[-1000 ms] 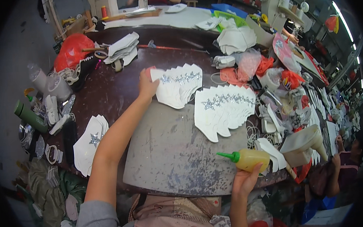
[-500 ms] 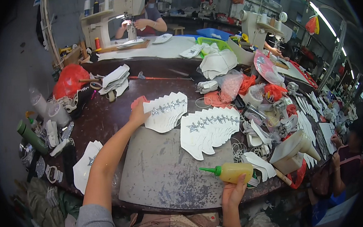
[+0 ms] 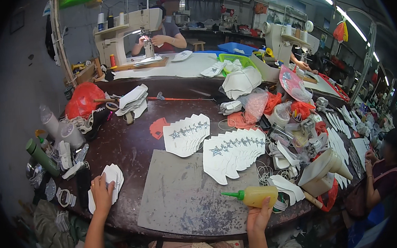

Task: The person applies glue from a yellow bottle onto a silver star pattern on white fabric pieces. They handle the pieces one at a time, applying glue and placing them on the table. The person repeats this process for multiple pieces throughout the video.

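My right hand [image 3: 258, 216], at the front edge of the table, is wrapped round a squeeze bottle [image 3: 260, 196] of yellowish liquid with a green nozzle pointing left. My left hand [image 3: 102, 193] lies with fingers stretched out on a small stack of white cut pieces [image 3: 115, 175] at the left front. It partly covers them. In the middle, a fanned row of white pieces with silver glitter stars [image 3: 234, 156] overlaps the grey board [image 3: 180, 193]. A second fanned row [image 3: 185, 136] sits to its upper left, touching a red scalloped piece [image 3: 158, 128].
White cut pieces [image 3: 133, 98] are stacked farther back, near a red plastic bag [image 3: 85, 99]. Bottles, including a green one [image 3: 41, 156], stand at left. Clutter, cords and a cream form [image 3: 322, 173] crowd the right. Beyond, a person works at a sewing machine [image 3: 125, 37].
My left hand has left the red piece beside the upper fanned row and moved down-left onto the small white stack. My right hand keeps the bottle in nearly the same place.
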Action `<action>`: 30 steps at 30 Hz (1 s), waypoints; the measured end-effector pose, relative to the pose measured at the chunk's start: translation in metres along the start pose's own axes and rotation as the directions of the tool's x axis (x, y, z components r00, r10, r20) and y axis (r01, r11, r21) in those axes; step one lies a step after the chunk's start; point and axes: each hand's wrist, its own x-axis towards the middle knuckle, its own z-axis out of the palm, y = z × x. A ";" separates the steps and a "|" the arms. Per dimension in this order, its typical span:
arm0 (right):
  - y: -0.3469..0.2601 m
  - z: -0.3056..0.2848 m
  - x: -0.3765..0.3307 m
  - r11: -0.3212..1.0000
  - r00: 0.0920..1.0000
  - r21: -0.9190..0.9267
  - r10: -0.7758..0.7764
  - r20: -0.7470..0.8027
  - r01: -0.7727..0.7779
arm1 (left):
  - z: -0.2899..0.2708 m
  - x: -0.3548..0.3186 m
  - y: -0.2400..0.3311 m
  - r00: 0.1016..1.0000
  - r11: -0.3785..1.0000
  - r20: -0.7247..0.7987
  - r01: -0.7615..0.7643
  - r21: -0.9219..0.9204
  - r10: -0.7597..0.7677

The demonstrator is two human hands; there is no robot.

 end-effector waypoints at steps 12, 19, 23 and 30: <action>-0.003 -0.004 0.000 0.999 0.999 0.047 -0.025 0.025 0.024 | -0.006 -0.003 0.030 0.983 0.994 -0.148 0.108 0.014 -0.104; -0.004 -0.006 -0.001 0.997 0.999 0.072 -0.003 0.040 0.000 | -0.031 -0.002 0.033 0.982 1.000 -0.188 0.006 -0.018 -0.009; -0.006 -0.012 0.001 0.998 0.999 0.055 -0.035 0.022 0.034 | -0.106 0.015 0.150 0.989 0.637 -0.018 0.083 -0.766 -0.150; -0.003 -0.008 0.004 0.998 0.998 0.058 0.002 0.066 -0.006 | -0.028 -0.019 0.225 0.702 0.605 0.393 -0.069 -0.793 0.595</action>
